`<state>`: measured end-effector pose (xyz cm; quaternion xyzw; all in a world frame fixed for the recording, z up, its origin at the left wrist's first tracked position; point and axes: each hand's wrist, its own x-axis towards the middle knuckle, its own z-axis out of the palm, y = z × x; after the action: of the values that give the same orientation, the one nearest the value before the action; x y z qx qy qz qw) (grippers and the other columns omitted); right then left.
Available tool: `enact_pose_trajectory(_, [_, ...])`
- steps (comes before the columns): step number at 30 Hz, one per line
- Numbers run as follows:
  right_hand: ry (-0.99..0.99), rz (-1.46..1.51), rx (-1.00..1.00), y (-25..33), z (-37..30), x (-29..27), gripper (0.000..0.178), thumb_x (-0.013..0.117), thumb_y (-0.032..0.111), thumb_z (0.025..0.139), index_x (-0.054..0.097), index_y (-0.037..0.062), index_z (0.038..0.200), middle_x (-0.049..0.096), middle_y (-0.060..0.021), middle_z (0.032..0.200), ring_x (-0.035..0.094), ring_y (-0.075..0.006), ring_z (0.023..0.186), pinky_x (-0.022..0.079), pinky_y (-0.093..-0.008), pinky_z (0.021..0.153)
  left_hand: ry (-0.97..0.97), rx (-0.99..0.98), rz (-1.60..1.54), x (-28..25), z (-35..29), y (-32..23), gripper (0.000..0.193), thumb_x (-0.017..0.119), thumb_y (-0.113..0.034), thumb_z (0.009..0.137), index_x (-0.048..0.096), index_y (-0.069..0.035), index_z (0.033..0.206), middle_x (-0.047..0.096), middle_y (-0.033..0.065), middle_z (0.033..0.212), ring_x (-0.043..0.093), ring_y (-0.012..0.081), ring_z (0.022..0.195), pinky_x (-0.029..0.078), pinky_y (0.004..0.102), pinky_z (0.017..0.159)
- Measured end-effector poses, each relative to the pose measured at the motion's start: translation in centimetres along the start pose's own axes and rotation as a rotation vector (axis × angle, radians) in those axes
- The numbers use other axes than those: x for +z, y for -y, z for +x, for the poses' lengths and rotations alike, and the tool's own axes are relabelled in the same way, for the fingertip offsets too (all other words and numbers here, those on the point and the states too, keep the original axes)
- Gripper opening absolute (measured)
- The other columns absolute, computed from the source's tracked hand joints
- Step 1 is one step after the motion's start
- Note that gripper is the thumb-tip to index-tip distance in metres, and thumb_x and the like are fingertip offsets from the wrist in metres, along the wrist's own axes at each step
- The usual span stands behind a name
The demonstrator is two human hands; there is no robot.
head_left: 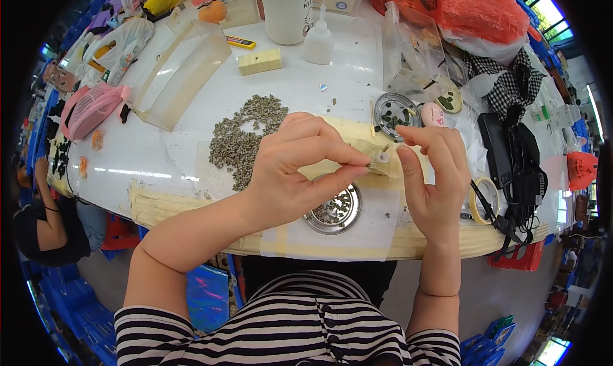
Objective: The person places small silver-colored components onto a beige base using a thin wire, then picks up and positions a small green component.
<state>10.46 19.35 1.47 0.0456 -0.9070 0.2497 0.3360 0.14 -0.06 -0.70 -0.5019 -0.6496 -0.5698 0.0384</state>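
White table (163, 165), grey bits (239, 142) piled at L. L hand (290, 161) pinches tiny piece (368, 166) btwn thumb & finger, just beyond metal dish (359, 207); R hand (440, 177) nrby, thumb & fingers apart, beside sm pale knob (382, 156).

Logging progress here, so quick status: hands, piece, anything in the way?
Left hand pinching a small piece. Right hand open, thumb and fingers apart. Left hand partly blocks view of metal dish.

The head-worn fisheye looks down, near both hands (281, 168) (439, 177) and tabletop (150, 174).
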Motion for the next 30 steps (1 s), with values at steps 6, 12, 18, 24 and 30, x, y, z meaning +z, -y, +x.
enact_pose_trajectory(6, [0.077,0.325,0.039,1.6,-0.3,0.5,0.005,0.075,0.005,0.083,0.071,0.0036,0.085,0.063,-0.0056,0.077,0.053,-0.0222,0.069,0.041,-0.0307,0.062,-0.029,0.132,0.081,0.2,0.0,0.1,0.024,0.082,0.001,0.070,0.076,-0.009,0.091,0.060,-0.0013,0.077,0.053,0.0149,0.071,0.039,0.0306,0.071])
enact_pose_trajectory(12, [-0.025,0.244,-0.062,1.6,-0.5,0.9,0.013,0.080,0.004,0.075,0.070,0.0055,0.083,0.064,-0.0039,0.076,0.052,-0.0209,0.065,0.041,-0.0309,0.059,-0.034,0.187,0.223,0.1,0.0,-0.5,0.025,0.083,0.000,0.067,0.075,-0.009,0.090,0.061,-0.0005,0.078,0.055,0.0158,0.072,0.040,0.0323,0.074])
enact_pose_trajectory(18, [-0.118,0.072,-0.256,1.5,-0.8,1.5,0.030,0.083,0.004,0.068,0.075,0.0059,0.096,0.065,-0.0023,0.079,0.055,-0.0199,0.065,0.043,-0.0302,0.056,-0.054,0.020,0.096,0.2,-0.1,-0.2,0.021,0.080,0.003,0.072,0.074,-0.006,0.090,0.064,0.0016,0.080,0.056,0.0160,0.073,0.043,0.0303,0.071])
enact_pose_trajectory(24, [-0.105,0.072,-0.241,1.2,-0.8,1.6,0.030,0.081,0.004,0.071,0.075,0.0045,0.101,0.065,-0.0033,0.079,0.056,-0.0192,0.064,0.044,-0.0287,0.056,-0.052,-0.004,0.042,0.0,-0.1,-0.2,0.020,0.079,0.004,0.074,0.073,-0.005,0.092,0.065,0.0030,0.081,0.056,0.0165,0.075,0.043,0.0280,0.068])
enact_pose_trajectory(30, [0.086,0.595,0.205,1.9,-1.3,1.1,0.012,0.075,0.003,0.084,0.074,0.0006,0.096,0.066,-0.0053,0.079,0.054,-0.0106,0.061,0.042,-0.0235,0.056,-0.027,0.093,0.048,-0.3,0.0,-0.2,0.023,0.081,0.001,0.073,0.074,-0.008,0.094,0.062,0.0002,0.080,0.054,0.0151,0.075,0.041,0.0322,0.076])
